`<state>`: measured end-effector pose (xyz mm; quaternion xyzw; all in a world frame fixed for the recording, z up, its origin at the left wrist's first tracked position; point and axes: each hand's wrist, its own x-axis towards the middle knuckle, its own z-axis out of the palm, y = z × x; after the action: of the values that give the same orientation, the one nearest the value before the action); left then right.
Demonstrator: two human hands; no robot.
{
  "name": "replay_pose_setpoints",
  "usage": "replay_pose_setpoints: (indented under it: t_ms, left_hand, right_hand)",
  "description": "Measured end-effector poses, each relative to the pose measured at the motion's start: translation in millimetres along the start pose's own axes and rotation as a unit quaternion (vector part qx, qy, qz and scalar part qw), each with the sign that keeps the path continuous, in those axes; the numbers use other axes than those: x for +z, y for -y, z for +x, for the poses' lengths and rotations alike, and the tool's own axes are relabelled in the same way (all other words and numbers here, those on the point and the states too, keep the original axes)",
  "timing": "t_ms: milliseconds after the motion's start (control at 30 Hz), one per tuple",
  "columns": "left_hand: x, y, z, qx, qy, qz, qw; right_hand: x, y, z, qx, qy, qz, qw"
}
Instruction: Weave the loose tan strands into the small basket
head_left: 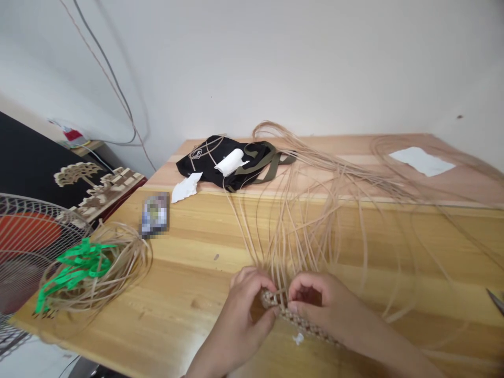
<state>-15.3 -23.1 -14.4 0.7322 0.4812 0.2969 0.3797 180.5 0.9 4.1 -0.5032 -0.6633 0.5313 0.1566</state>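
Head view: cane braid [305, 326] sits near the table's [177, 262] front edge, light and semi-stiff, with springy strands [299, 226] fanning out; best held at the woven part. Left hand [236, 325] and right hand [326, 310] have fingers [299, 294] closed on its end. Open table rightward; coil [94, 273] far left.

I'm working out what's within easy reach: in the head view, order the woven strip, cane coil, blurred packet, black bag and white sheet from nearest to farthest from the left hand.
From the left hand:
1. Woven strip: in its fingers, front centre.
2. Cane coil and blurred packet: both to the left; too close to call.
3. Black bag: far edge, left of centre.
4. White sheet: far right corner.
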Motion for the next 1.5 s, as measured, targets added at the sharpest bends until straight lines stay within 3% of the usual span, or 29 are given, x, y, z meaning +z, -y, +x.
replay_pose_setpoints:
  t_ms: [400,567,867,1100,1500]
  left_hand:
    - [6.6,-0.7,-8.9,0.017,-0.037,0.086,0.996]
    - [7.7,1.0,-12.0,0.027,-0.057,0.082,0.995]
    - [5.7,4.2,-6.8,0.08,-0.098,0.115,0.985]
    - [3.0,4.5,-6.8,0.111,-0.114,0.154,0.975]
    - [2.2,10.7,-4.3,0.1,-0.1,0.126,0.982]
  right_hand:
    - [8.0,4.8,0.7,-0.016,-0.043,-0.04,0.998]
    - [6.1,6.6,-7.3,0.028,-0.053,-0.093,0.994]
    - [5.3,4.6,-10.0,0.056,-0.039,-0.078,0.995]
    - [2.1,8.9,-6.6,-0.019,-0.032,-0.148,0.988]
    - [5.8,7.5,-6.3,-0.015,-0.034,-0.13,0.991]
